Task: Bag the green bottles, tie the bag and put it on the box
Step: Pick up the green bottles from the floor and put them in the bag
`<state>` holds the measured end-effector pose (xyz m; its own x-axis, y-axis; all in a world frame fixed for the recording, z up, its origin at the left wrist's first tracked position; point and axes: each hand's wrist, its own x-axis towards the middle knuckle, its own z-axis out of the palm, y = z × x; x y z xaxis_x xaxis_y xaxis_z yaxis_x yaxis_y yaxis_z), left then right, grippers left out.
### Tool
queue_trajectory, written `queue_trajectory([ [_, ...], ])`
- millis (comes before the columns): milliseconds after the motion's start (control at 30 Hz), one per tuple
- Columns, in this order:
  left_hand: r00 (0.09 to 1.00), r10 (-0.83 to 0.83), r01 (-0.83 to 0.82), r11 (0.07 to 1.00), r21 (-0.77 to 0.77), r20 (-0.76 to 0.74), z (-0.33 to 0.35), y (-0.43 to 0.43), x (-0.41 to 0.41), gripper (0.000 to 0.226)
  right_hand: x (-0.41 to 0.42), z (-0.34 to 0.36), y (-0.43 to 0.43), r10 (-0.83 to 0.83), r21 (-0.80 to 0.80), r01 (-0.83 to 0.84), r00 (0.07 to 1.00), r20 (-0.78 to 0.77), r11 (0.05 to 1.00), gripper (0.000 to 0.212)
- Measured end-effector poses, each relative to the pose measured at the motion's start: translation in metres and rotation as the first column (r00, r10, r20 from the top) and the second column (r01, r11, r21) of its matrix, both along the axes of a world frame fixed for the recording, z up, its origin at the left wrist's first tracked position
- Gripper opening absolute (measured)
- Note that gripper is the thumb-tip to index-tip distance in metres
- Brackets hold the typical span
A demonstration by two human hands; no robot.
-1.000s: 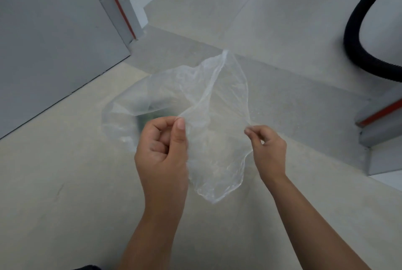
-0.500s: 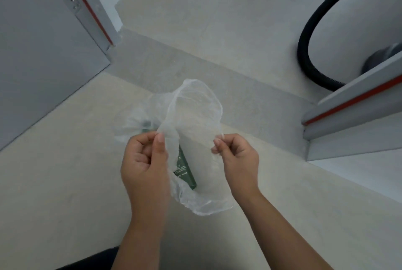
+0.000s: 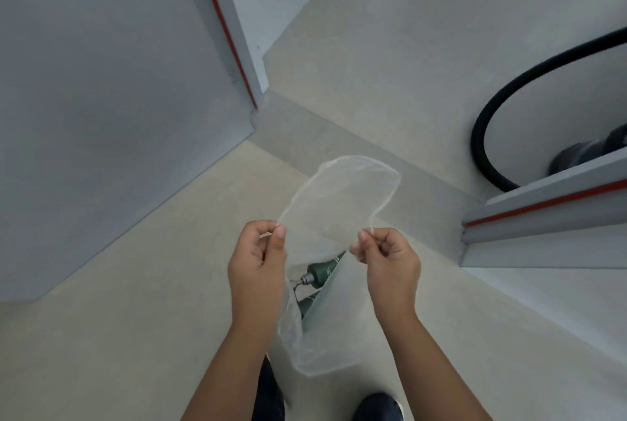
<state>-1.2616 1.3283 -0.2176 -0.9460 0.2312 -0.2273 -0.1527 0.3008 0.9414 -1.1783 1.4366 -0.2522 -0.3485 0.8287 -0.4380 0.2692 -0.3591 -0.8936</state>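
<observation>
Pale beige floor (image 3: 101, 336), smooth and matt, lay beneath everything recorded.

Item: dark shoe (image 3: 377, 407), toe only, at the bottom edge; a dark trouser leg (image 3: 268, 390) just to its left, partly behind the left forearm.

Item: left hand (image 3: 258, 264), fingers curled, thumb and forefinger pinching the left side of the bag's rim.

Item: right hand (image 3: 390, 261), fingers curled likewise, thumb and forefinger pinching the right side of the rim. The two hands were level and held apart.

Item: clear plastic bag (image 3: 339, 203), held in the air above the floor, its mouth stretched between the hands, the far rim standing up in a loop, the body hanging down between the forearms.

Item: green bottles (image 3: 321, 272), inside the bag below the hands, lying tilted; one showed a silvery cap. Count could not be told.

Item: grey wall panel (image 3: 101, 98), left, edged with a red strip.

Item: grey ledge (image 3: 543, 217), right, also with a red strip.

Item: black corrugated hose (image 3: 488, 135), curving over the floor behind the ledge, joined to a dark grey machine body (image 3: 590, 152), partly hidden.
</observation>
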Motion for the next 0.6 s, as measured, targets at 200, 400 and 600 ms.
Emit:
queue_trajectory([
  [200, 0.997, 0.013, -0.016, 0.999, 0.045, 0.077, 0.097, -0.013, 0.033, 0.015, 0.03, 0.112, -0.009, -0.009, 0.062, 0.013, 0.997, -0.072, 0.998, 0.021],
  [400, 0.99, 0.131, -0.138, 0.98, 0.142, 0.056, 0.193, -0.045, 0.057, 0.017, 0.055, 0.207, -0.037, 0.044, 0.057, -0.035, 0.984, -0.174, 0.998, 0.023],
  [600, 0.971, 0.227, -0.211, 0.962, 0.172, -0.08, 0.267, -0.089, 0.063, 0.015, 0.052, 0.288, -0.054, 0.276, 0.131, -0.25, 0.925, -0.26, 0.959, 0.02],
])
